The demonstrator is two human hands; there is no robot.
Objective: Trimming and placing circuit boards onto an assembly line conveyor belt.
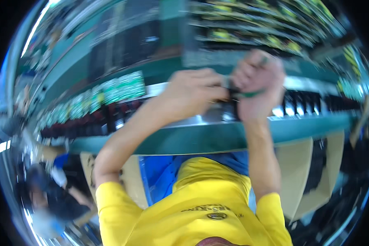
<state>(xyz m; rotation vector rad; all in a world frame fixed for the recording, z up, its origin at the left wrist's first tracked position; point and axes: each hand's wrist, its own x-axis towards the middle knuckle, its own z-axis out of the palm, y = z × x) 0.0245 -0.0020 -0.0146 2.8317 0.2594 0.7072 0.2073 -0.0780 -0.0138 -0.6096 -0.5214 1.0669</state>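
Note:
My two hands are raised close together over the bench, smeared by motion. My left hand (194, 91) has its fingers curled and pinched towards a small dark thing (233, 92) between the hands, whose kind I cannot make out. My right hand (258, 80) is closed like a fist, its palm side showing. A thin green strip (252, 94) crosses the heel of that hand, and a bit of green shows at its curled fingers. What lies inside either grip is hidden or blurred.
A long row of dark parts (299, 102) runs along the green-edged bench (192, 138). Green boards (123, 87) stand in line at left. Racks with yellow and dark items (250, 28) rise behind. Cardboard (293, 172) and a blue bin (153, 176) sit below; another person (61, 192) is at left.

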